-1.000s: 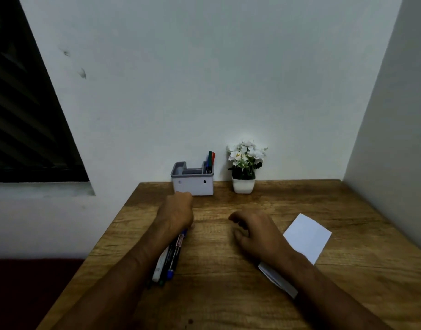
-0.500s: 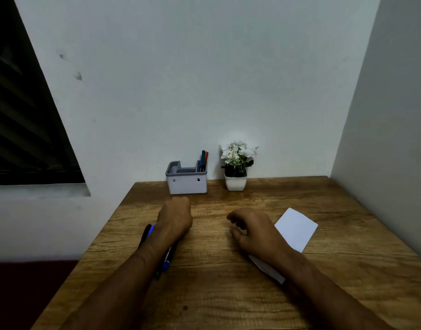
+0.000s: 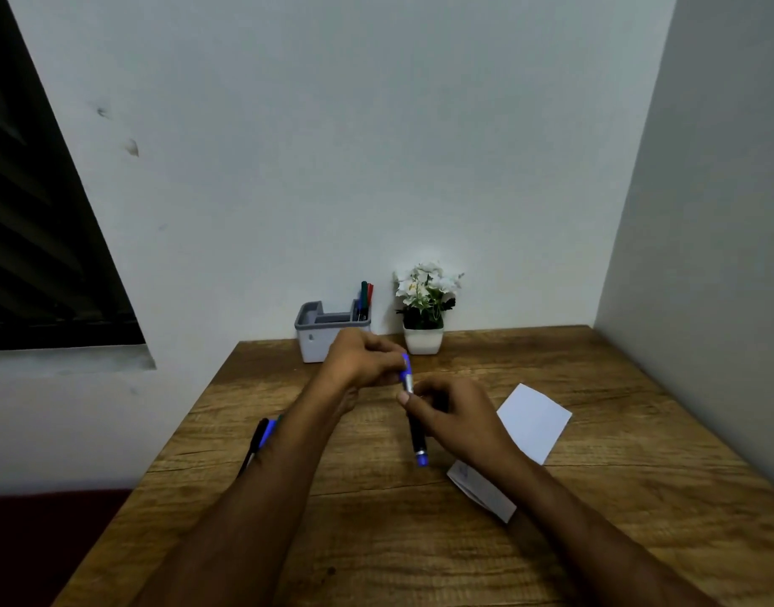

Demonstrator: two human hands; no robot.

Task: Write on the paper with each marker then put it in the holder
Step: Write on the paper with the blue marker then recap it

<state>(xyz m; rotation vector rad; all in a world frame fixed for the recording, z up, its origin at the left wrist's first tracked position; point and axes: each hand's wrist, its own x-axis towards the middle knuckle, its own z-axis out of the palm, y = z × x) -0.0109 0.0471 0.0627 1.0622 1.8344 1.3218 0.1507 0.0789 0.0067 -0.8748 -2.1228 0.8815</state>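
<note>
Fingers (image 3: pixel 387 365) of left hand (image 3: pixel 358 359) curled round upper, blue end of marker (image 3: pixel 415 424), fingers (image 3: pixel 409 398) of right hand (image 3: pixel 453 420) pinching its dark barrel lower down. Marker held above wooden surface (image 3: pixel 376 541), tilted, blue tip toward the camera, silver band near each end. Both hands raised mid-surface, close together, joined only through the marker. Paper (image 3: pixel 536 420) lying flat just right of right hand, folded edge partly under right forearm. Spare markers (image 3: pixel 260 440) lying on surface at left, mostly hidden by left forearm. Grey holder (image 3: pixel 315 339) at the back against the wall, red and green markers (image 3: pixel 365 295) standing upright in its right compartment. White flower pot (image 3: pixel 423 339) just right of holder.
</note>
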